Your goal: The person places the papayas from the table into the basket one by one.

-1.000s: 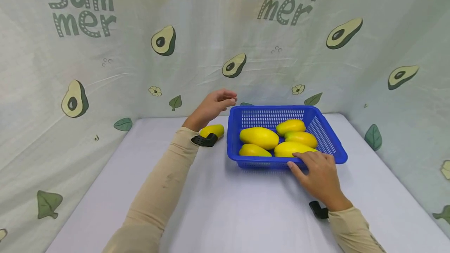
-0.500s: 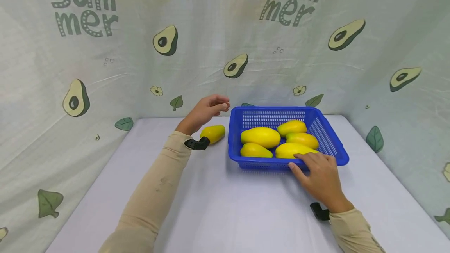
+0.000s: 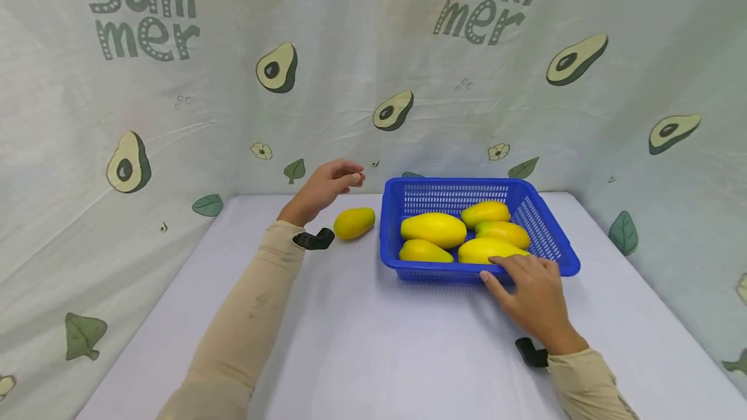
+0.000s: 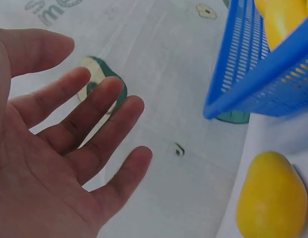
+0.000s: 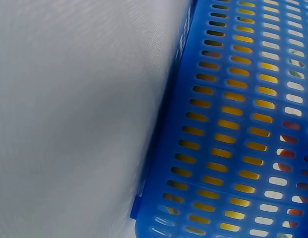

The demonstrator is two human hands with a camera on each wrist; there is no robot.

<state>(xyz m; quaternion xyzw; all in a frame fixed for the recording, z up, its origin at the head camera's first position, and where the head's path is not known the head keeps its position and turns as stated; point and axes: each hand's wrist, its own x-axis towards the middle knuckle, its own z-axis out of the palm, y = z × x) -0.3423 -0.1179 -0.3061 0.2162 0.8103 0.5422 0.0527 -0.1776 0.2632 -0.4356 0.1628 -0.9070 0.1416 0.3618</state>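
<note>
A blue perforated plastic basket (image 3: 478,183) holds several oblong yellow fruits, one of them a long fruit (image 3: 433,230) at its left. My right hand (image 3: 533,297) grips the basket's near rim at the right, thumb outside and fingers bent over into it. In the right wrist view the basket wall (image 5: 213,129) fills much of the picture, with yellow and bits of the fingers showing through its slots. My left hand (image 3: 327,185) is in the air left of the basket, palm bare and fingers loosely spread. Below and right of it lies a single yellow-green fruit (image 3: 354,223) on the table.
A white cloth covers the table (image 3: 397,349). Behind it and along both sides hangs a pale curtain (image 3: 327,18) printed with avocados, leaves and lettering. The lone fruit lies close to the basket's left side.
My left hand has drifted left, away from the basket, and the lone fruit has come fully into sight. My right hand has stayed on the rim.
</note>
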